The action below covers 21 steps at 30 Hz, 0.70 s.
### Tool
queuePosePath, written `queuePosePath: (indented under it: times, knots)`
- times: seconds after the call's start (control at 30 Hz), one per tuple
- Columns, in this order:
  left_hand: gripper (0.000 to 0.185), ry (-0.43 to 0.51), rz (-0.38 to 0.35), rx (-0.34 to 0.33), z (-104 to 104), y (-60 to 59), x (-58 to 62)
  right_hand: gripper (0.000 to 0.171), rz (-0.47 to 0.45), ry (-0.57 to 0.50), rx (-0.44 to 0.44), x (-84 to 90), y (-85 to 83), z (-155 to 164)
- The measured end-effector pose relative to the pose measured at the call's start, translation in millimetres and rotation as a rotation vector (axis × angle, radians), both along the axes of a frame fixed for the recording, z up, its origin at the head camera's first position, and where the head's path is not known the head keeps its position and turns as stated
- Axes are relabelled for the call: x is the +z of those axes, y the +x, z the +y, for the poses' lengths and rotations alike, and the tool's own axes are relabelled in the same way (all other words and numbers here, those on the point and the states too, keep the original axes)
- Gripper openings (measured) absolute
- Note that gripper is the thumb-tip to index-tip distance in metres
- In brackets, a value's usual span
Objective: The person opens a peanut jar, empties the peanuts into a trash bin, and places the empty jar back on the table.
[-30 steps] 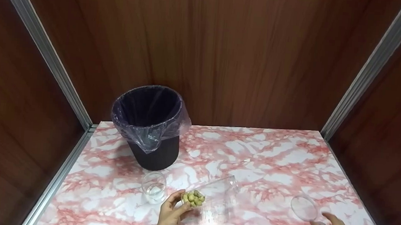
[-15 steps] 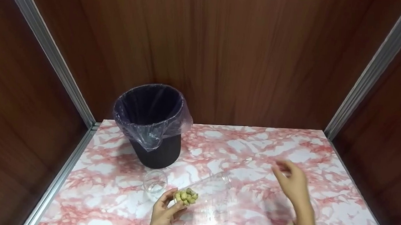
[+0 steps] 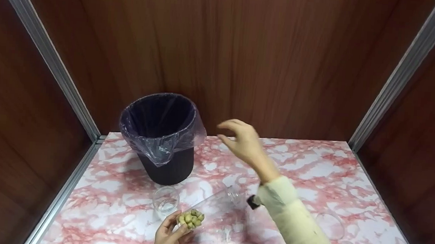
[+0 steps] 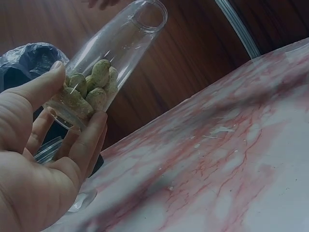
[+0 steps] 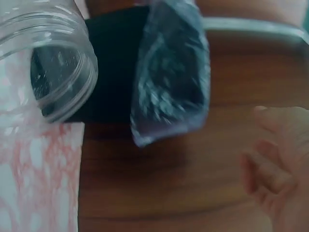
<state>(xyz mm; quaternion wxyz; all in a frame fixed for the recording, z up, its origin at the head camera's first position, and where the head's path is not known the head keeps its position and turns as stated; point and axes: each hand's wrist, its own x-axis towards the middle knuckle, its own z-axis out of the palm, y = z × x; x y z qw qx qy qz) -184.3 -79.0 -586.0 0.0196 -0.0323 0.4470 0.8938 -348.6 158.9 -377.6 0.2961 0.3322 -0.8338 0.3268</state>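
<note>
My left hand point(image 3: 169, 234) grips the base of a clear plastic jar point(image 3: 214, 207), which is tilted with its open mouth up and to the right. Several pale green nuts point(image 3: 190, 218) lie at the jar's bottom, against my fingers point(image 4: 89, 140). In the left wrist view the jar point(image 4: 111, 63) and the nuts point(image 4: 91, 89) show close up. My right hand point(image 3: 241, 139) is raised above the table, right of the bin, fingers loosely curved and holding nothing. The right wrist view has the jar mouth point(image 5: 58, 67) at upper left and my right hand point(image 5: 280, 169) at lower right.
A black bin point(image 3: 167, 164) lined with a purple plastic bag point(image 3: 161, 141) stands at the back left of the pink marble table point(image 3: 314, 172). A small clear glass point(image 3: 166, 201) sits in front of it. A clear lid point(image 3: 329, 226) lies at the right. Wooden walls enclose the table.
My right hand has left the lid on the table at the right and swung up and left toward the bin. The left hand with the jar has shifted slightly left.
</note>
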Motion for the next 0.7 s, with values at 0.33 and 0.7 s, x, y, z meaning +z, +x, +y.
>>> queuePosePath:
  times: [0.33,0.7]
  knots:
    - [0.038,-0.001,0.045,-0.025,-5.4,3.8,-2.4,0.037,0.053,0.262,0.026,-2.0,-32.0,-67.8]
    - [0.040,0.003,0.012,0.014,-7.0,5.3,-5.9,0.032,0.062,0.361,0.056,-8.0,-45.4,-92.1]
